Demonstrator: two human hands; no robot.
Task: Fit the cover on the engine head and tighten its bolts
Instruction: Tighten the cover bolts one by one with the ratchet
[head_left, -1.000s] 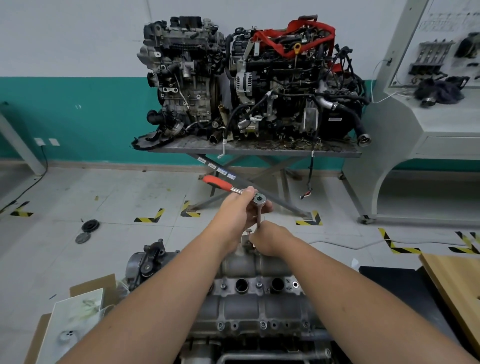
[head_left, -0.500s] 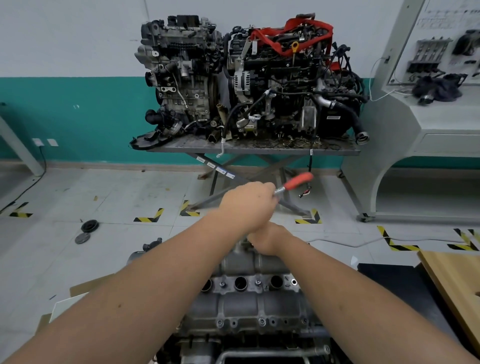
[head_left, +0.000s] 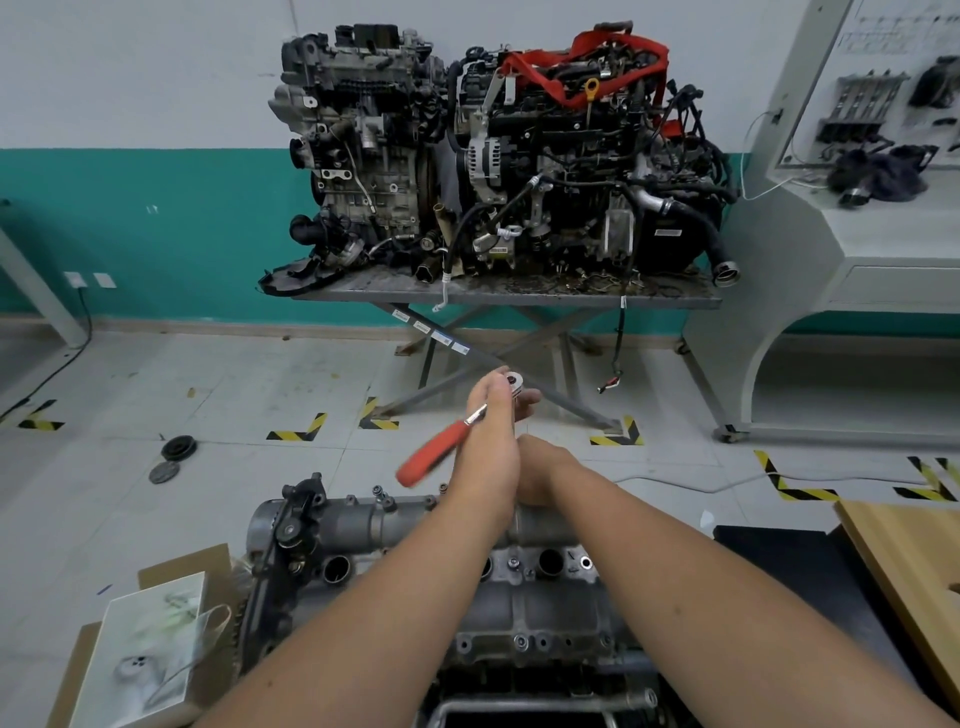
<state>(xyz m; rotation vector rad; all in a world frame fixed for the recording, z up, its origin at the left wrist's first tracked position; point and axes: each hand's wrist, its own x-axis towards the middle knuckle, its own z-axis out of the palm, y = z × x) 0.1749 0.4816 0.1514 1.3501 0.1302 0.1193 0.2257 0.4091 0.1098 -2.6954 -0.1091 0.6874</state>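
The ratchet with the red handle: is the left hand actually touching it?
Touching. In the head view the left hand is wrapped around the ratchet near its round head, while the red handle sticks out free to the lower left.

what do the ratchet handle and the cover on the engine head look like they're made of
Ratchet handle: orange-red with a matte look, probably plastic or rubber moulded over steel; a bright, shiny metal shank and round head emerge from it at the left hand.

Cover: dull grey with a slightly rough, unpainted surface and rounded moulded shapes, which suggests cast aluminium, though the alloy cannot be confirmed.
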